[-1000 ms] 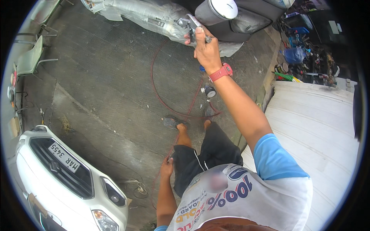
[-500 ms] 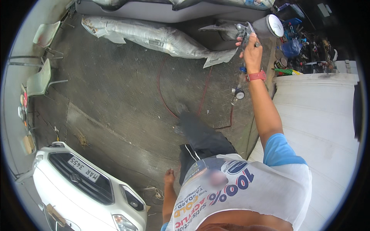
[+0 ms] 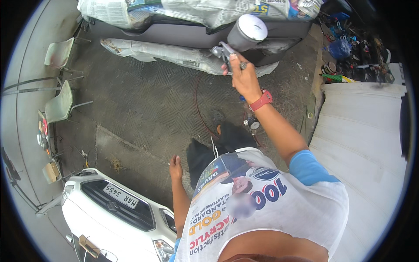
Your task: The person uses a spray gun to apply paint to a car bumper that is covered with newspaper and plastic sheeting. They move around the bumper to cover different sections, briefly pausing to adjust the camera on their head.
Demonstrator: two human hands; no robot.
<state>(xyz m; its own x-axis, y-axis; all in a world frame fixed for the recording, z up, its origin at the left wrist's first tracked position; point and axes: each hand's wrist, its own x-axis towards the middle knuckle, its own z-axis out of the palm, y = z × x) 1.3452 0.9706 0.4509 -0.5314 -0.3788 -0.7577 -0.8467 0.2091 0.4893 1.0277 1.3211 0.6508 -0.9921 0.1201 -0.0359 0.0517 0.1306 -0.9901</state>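
Note:
My right hand (image 3: 245,76) is wrapped round the handle of a metal spray gun (image 3: 225,51), with a red watch (image 3: 262,100) on that wrist. A round paint cup (image 3: 244,36) with a pale lid sits on the gun. Beyond the gun is a grey car body panel (image 3: 183,36), with newspaper masking (image 3: 170,53) along its lower edge and more paper over its top. Beneath the wrist hangs a round pressure gauge (image 3: 253,123). My left hand (image 3: 175,167) hangs beside my thigh, fingers loosely apart and holding nothing.
A white car (image 3: 118,214) stands at the lower left, behind my left arm. Pale chairs (image 3: 60,102) line the left wall. A red hose (image 3: 197,102) trails over the floor by my feet. White ribbed sheeting (image 3: 362,126) and piled clutter (image 3: 355,52) are on the right.
My right hand has moved left with the spray gun, along the grey panel. The view has shifted, and my legs have changed position in a step. My left hand's fingers look straighter.

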